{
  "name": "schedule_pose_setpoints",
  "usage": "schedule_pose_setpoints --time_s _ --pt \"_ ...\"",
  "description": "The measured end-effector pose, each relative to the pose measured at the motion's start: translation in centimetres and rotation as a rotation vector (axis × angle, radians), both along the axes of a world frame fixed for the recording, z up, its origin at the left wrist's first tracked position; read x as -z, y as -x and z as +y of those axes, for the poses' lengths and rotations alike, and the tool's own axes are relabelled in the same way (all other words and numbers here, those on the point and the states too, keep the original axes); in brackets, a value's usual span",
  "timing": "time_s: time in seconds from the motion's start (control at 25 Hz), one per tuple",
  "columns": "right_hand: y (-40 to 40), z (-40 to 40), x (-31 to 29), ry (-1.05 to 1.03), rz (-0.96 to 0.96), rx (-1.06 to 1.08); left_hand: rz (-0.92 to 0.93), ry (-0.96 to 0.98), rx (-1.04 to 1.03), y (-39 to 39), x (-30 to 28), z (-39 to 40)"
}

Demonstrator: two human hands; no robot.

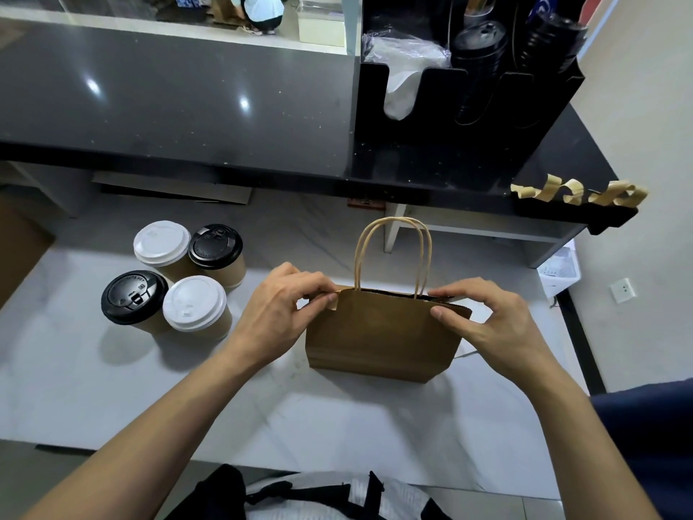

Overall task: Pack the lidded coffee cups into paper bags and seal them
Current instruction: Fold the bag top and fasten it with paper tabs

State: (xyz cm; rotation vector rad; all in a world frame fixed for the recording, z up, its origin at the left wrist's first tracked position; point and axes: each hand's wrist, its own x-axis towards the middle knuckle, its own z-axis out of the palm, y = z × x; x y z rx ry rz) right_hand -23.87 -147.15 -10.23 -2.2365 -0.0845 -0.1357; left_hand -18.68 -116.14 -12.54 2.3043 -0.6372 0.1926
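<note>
The paper bag (378, 332) stands upright on the white table (112, 388), handles up. The left hand (277, 317) pinches its left top corner; the right hand (491, 320) pinches the right top edge. Four lidded cups (176, 275) stand grouped to the left, apart from the bag. The bag's contents cannot be seen.

- Your left hand (285, 317) pinches the left top corner of the brown paper bag (378, 335), which stands upright on the pale worktop (337, 425).
- Your right hand (491, 324) pinches the bag's right top edge; the mouth looks nearly closed, though that is hard to judge.
- The twisted handles (393, 253) stand up.
- Four lidded cups (176, 279) cluster left of the bag, apart from it.
</note>
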Motion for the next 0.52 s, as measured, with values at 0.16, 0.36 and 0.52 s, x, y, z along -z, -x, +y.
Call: schedule_pose_setpoints --time_s 0.16,0.36,0.52 --pt "0.4 -0.4 0.2 -0.032 0.004 0.02 -0.017 -0.024 -0.023 0.1 -0.1 0.4" --pt "1.0 -1.2 0.6 -0.062 -0.003 0.068 -0.016 -0.013 -0.036 0.3 -0.3 0.6" --pt "1.1 -1.3 1.2 -0.127 -0.057 0.089 -0.01 0.01 -0.054 0.5 -0.8 0.5"
